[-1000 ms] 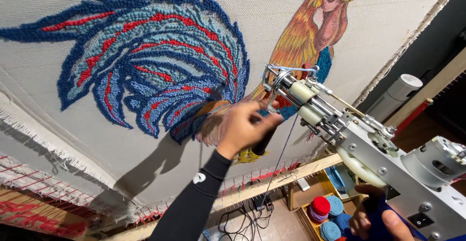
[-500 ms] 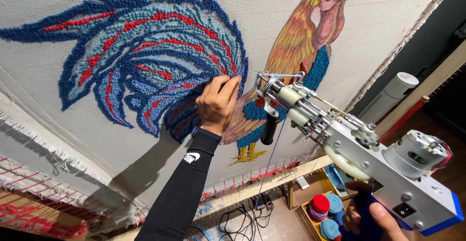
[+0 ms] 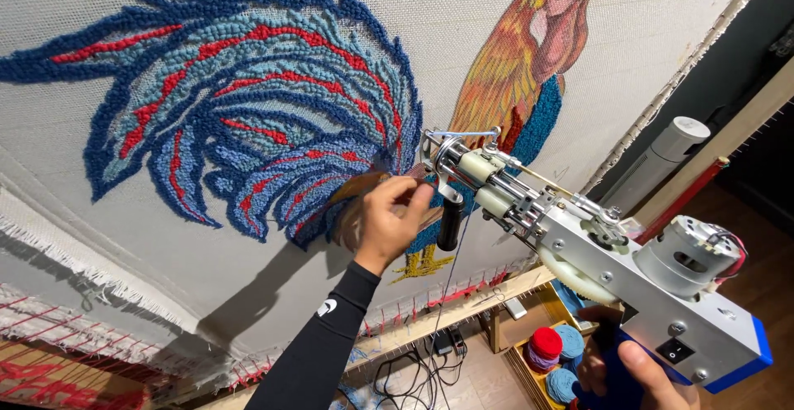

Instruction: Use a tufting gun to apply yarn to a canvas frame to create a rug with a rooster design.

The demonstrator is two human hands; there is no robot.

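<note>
I am gripping the tufting gun [image 3: 579,249] by its blue handle in my right hand [image 3: 633,373], nose at the rooster cloth [image 3: 463,38]. My left hand [image 3: 389,220] is pinching yarn beside the needle; next, I judge, careful threading.

There is only one view, from the camera on my head. It looks forward and a little upward at the stretched cloth [image 3: 513,13], which fills most of the picture and appears tilted. The camera is close: my left hand [image 3: 389,220] and the tufting gun [image 3: 579,253] are near the lens. At the lower right, it looks down to the floor [image 3: 769,294].
</note>
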